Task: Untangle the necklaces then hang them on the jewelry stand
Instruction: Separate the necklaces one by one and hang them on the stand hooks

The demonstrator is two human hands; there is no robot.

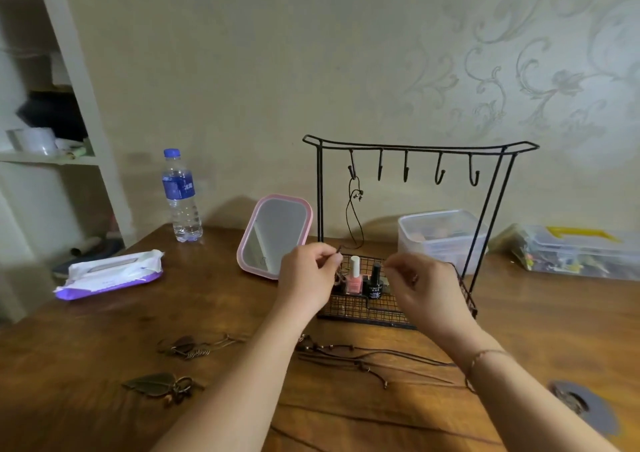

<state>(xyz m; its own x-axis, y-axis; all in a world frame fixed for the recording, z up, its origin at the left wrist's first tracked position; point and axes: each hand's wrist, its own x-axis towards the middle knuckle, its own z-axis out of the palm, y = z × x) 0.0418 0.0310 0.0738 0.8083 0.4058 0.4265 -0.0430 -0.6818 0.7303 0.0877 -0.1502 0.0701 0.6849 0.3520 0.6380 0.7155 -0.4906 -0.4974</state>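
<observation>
Necklaces [363,356] lie tangled on the wooden table [104,340] before the jewelry stand [415,209]; one cord [355,209] hangs from its leftmost hook. Wipes pack [109,275], blue-labelled water bottle [180,197], pink mirror [275,236] stand left. Left hand [306,275] and right hand [420,285], apart, each pinch a thin cord, blocking the stand's basket. Black polish bottle [374,283]: label illegible.
</observation>
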